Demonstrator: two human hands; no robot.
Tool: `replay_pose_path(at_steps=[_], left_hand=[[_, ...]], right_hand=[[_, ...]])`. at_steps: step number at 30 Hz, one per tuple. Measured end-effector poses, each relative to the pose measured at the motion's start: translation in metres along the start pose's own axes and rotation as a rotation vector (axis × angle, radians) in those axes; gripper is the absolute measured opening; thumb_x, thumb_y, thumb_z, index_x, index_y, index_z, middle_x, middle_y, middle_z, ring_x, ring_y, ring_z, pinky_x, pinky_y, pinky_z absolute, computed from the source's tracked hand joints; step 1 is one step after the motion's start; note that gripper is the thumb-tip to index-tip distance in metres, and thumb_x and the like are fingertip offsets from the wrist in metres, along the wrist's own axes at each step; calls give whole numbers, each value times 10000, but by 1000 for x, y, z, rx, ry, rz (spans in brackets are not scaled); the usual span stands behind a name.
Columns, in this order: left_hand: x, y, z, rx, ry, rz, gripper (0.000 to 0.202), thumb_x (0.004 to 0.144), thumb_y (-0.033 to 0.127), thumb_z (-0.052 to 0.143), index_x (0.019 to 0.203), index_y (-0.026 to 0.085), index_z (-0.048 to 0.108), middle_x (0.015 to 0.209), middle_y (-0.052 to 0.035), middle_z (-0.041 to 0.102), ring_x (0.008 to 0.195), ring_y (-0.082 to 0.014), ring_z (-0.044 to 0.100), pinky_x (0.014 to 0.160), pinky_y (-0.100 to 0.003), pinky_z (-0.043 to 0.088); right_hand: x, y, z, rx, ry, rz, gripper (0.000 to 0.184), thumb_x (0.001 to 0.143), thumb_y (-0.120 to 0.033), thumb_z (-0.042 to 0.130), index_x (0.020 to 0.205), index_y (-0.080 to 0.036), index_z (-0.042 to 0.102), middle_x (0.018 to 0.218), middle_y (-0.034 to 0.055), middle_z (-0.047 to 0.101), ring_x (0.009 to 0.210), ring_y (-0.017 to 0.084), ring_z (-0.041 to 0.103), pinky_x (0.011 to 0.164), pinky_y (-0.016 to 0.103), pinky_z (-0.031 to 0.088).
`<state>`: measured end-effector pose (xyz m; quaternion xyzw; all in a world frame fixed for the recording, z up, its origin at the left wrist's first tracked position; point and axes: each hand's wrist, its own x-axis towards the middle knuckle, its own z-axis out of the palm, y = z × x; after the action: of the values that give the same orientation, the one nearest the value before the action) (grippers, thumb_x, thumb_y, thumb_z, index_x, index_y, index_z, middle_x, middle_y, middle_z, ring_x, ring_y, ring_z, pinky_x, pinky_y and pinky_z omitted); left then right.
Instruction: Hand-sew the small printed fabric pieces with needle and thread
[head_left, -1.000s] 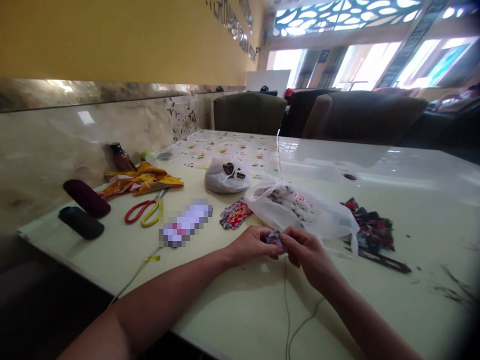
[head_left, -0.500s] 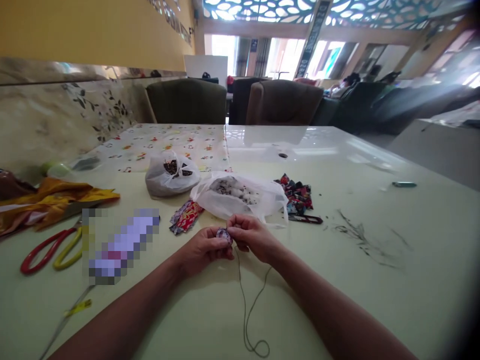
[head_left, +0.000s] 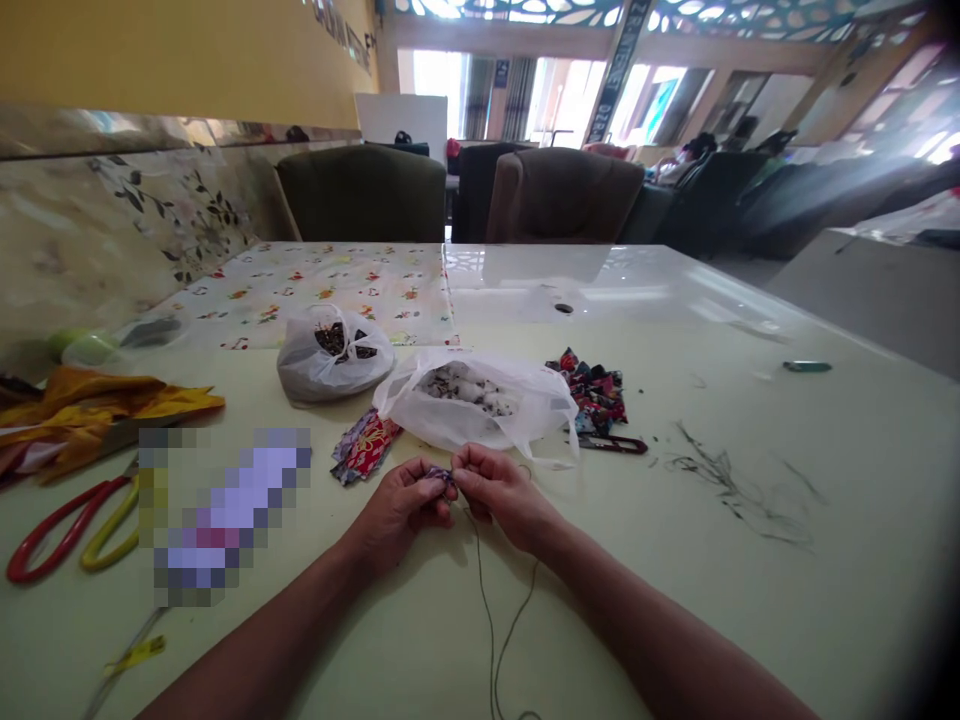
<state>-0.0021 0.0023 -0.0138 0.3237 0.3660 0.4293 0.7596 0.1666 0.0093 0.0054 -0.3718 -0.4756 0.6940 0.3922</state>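
A fabric scrap (head_left: 439, 476) is pinched tight by left hand (head_left: 400, 507) and right hand (head_left: 501, 492), thread (head_left: 487, 620) trailing beneath; stitching seems underway, careful pulling needed.

Lounge sewing table (head_left: 675, 560) (armchairs (head_left: 360, 195), scissors (head_left: 67, 525))

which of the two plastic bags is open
The wider bag of white stuffing, just beyond the right hand; the smaller bag to its left, holding dark bits, is tied shut.
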Motion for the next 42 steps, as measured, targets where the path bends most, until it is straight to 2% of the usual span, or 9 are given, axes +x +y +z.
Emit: replay_pose_path(at_steps=[4, 8, 13, 17, 19, 24, 28, 34, 42], left_hand=[[0, -2, 3, 11, 79, 68, 134, 730, 192, 757, 785, 153, 642, 802, 1, 666, 709, -105, 617, 638, -206, 518], [-2, -2, 6, 197, 112, 158, 116, 775, 222, 704, 749, 152, 615, 619, 24, 634, 588, -96, 580, 621, -215, 487], [-5, -2, 8, 398, 199, 198, 170, 801, 286, 663, 749, 167, 555, 539, 45, 594, 489, -107, 570, 545, -225, 460], [-5, -4, 12, 422, 242, 248, 162, 774, 252, 652, 750, 185, 507, 625, 58, 566, 486, -103, 571, 513, -228, 463], [-5, -4, 14, 395, 240, 317, 156, 756, 225, 655, 750, 188, 503, 696, 50, 553, 542, -105, 586, 545, -239, 493], [-8, -1, 16, 374, 216, 482, 174, 763, 178, 650, 706, 187, 486, 780, 27, 547, 609, -98, 587, 604, -242, 514], [-9, -2, 14, 380, 217, 510, 151, 777, 173, 657, 754, 189, 509, 806, 17, 572, 637, -113, 612, 630, -258, 526], [-9, -5, 10, 524, 278, 501, 132, 783, 159, 640, 768, 198, 515, 736, 34, 551, 596, -119, 606, 596, -249, 503], [-12, -12, 9, 797, 372, 583, 201, 754, 154, 629, 672, 216, 455, 638, 50, 486, 542, -109, 476, 548, -229, 388]], right_hand=[[-1, 0, 0, -24, -9, -13, 347, 791, -468, 696, 766, -186, 495, 546, -91, 432, 430, 42, 319, 415, 186, 232], [-1, 0, 1, -67, -51, -54, 301, 837, -446, 643, 776, -190, 498, 576, -68, 478, 450, 54, 321, 437, 199, 237], [-1, 4, 1, -311, 36, -170, 234, 862, -364, 595, 750, -188, 489, 598, -59, 417, 536, 85, 357, 513, 216, 293], [-4, 8, 4, -542, 77, -307, 156, 877, -274, 545, 756, -189, 497, 640, -33, 497, 590, 104, 431, 566, 223, 340], [-7, 8, 6, -624, 71, -354, 127, 890, -239, 517, 773, -193, 502, 658, -22, 548, 594, 107, 465, 575, 222, 357], [-8, 9, 6, -721, 118, -431, 85, 899, -245, 518, 824, -205, 527, 659, -16, 593, 573, 110, 506, 571, 219, 379], [-5, 12, 2, -763, 187, -492, 76, 880, -255, 568, 933, -200, 560, 569, -56, 532, 493, 103, 462, 520, 211, 359], [-8, 15, 3, -939, 191, -654, 68, 926, -214, 518, 875, -201, 563, 720, 19, 659, 604, 133, 581, 597, 232, 407], [-15, 13, 14, -977, 189, -782, 102, 939, -150, 449, 880, -213, 504, 705, 14, 628, 580, 135, 558, 579, 242, 389]])
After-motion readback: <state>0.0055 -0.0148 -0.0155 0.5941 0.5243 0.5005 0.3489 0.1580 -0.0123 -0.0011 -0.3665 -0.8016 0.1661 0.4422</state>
